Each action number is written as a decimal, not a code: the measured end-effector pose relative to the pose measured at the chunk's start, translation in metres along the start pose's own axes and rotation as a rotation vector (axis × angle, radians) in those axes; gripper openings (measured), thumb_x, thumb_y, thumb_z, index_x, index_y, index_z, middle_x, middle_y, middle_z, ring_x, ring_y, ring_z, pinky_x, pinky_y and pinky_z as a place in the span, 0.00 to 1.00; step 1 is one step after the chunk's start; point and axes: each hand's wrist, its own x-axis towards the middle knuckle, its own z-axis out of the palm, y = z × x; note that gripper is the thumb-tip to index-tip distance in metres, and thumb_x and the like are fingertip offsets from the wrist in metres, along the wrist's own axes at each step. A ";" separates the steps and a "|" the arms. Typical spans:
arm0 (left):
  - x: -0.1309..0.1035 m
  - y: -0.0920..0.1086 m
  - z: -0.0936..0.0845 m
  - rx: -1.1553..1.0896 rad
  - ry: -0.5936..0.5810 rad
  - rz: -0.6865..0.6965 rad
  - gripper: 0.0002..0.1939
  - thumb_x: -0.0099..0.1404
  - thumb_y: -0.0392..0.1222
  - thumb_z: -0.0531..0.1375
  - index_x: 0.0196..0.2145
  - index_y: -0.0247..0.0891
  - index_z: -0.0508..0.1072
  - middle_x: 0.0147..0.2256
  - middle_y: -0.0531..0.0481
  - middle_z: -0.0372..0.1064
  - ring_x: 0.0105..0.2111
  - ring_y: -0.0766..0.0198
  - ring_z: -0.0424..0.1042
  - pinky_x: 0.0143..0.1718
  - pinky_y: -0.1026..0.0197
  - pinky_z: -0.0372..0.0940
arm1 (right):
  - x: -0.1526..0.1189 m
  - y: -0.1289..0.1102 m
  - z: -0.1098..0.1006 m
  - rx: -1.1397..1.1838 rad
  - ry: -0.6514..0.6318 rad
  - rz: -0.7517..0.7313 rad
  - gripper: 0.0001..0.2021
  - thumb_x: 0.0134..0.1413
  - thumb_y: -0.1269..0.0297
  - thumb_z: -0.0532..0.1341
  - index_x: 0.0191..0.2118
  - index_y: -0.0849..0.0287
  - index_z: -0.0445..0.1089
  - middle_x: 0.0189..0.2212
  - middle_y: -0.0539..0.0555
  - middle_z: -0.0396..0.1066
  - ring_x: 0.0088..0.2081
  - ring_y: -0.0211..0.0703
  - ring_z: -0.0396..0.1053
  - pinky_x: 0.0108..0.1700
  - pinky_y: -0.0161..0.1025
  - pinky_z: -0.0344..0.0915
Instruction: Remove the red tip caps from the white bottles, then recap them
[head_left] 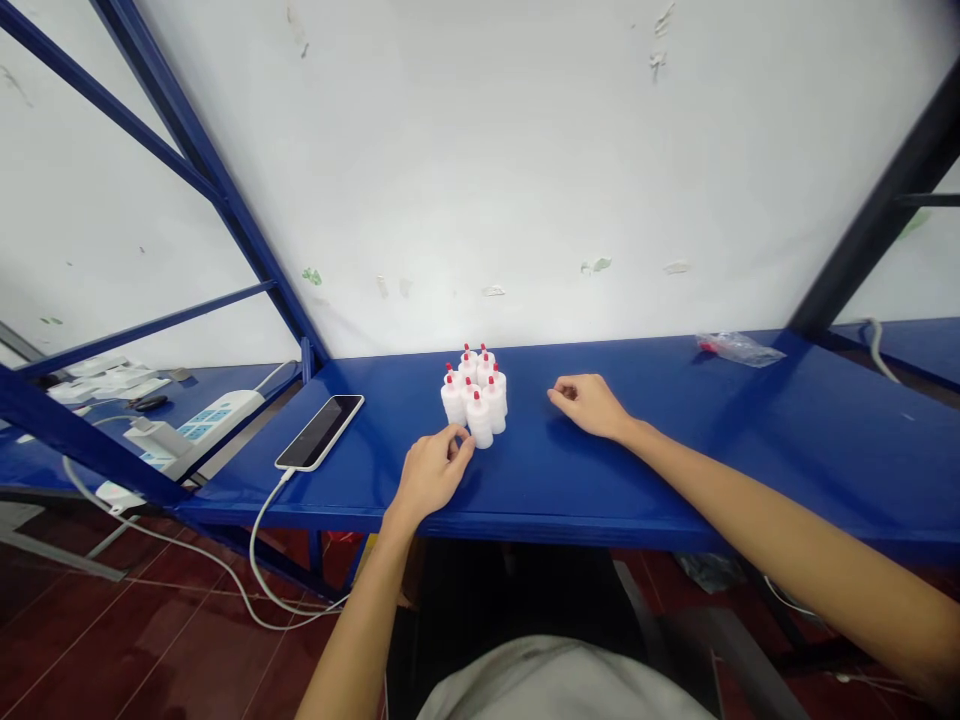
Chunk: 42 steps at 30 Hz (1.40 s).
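Observation:
Several small white squeeze bottles with red pointed caps stand upright in a tight cluster on the blue table. Just left of the front bottle is my left hand, its fingers curled in and the thumb close to the index finger. Its fingertips are at the foot of that bottle; whether they touch it I cannot tell. Apart from the bottles, on their right, my right hand rests on the table, loosely closed, with nothing visible in it.
A phone plugged into a white cable lies on the left of the table. A clear plastic bag with something red sits at the back right. Blue frame posts rise at both sides. Farther left is a power strip.

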 end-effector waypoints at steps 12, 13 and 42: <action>0.010 -0.003 -0.003 -0.301 0.251 0.079 0.13 0.70 0.48 0.52 0.43 0.38 0.68 0.25 0.57 0.60 0.24 0.68 0.60 0.29 0.66 0.57 | 0.002 0.003 0.006 -0.017 -0.082 -0.056 0.16 0.58 0.57 0.54 0.24 0.59 0.68 0.19 0.49 0.67 0.22 0.37 0.60 0.30 0.37 0.54; 0.015 -0.003 -0.005 -0.311 0.239 0.101 0.13 0.70 0.49 0.52 0.45 0.38 0.68 0.26 0.57 0.60 0.24 0.68 0.60 0.30 0.66 0.57 | 0.002 0.003 0.006 -0.016 -0.086 -0.055 0.16 0.58 0.58 0.54 0.24 0.59 0.68 0.19 0.49 0.67 0.23 0.37 0.61 0.30 0.37 0.54; 0.012 0.017 0.010 -0.098 -0.052 0.470 0.08 0.64 0.42 0.59 0.40 0.39 0.74 0.38 0.47 0.74 0.38 0.61 0.73 0.42 0.59 0.67 | -0.009 -0.013 0.005 0.047 -0.106 -0.117 0.16 0.53 0.52 0.61 0.23 0.58 0.67 0.17 0.46 0.61 0.21 0.35 0.56 0.27 0.36 0.51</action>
